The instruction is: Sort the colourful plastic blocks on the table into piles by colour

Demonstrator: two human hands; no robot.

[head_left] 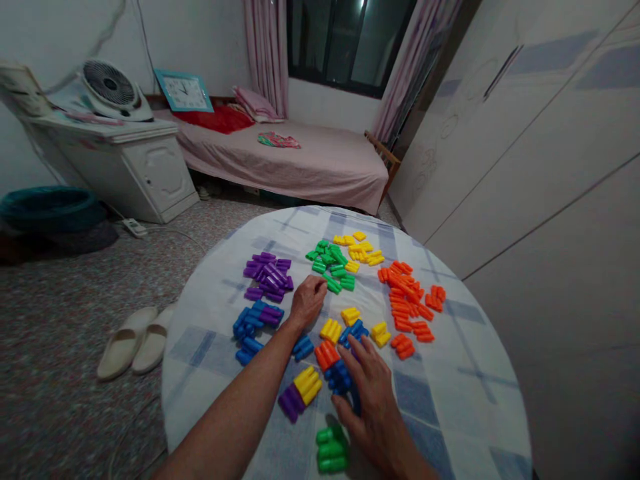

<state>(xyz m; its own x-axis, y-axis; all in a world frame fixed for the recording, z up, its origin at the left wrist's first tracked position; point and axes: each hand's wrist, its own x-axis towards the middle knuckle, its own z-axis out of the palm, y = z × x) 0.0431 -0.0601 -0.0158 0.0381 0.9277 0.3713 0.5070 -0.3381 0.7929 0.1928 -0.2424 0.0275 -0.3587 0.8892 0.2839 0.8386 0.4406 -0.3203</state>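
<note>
A round table (450, 400) under a white and blue checked cloth carries plastic blocks sorted by colour. My left hand (307, 300) reaches forward with its fingers pinched on a green block (333, 285) at the near edge of the green pile (331, 263). My right hand (373, 400) lies nearer to me, fingers spread over a cluster of blue blocks (340, 377). Purple blocks (267, 273) lie at the left, yellow blocks (360, 248) at the far side, orange blocks (410, 300) at the right. A purple and yellow piece (300, 393) sits between my arms.
Green blocks (331, 450) sit at the table's near edge. On the floor to the left lie white slippers (135, 340). Behind stand a bed (300, 163), a white cabinet (130, 160) with a fan (110, 87), and a wardrobe (525, 133) on the right.
</note>
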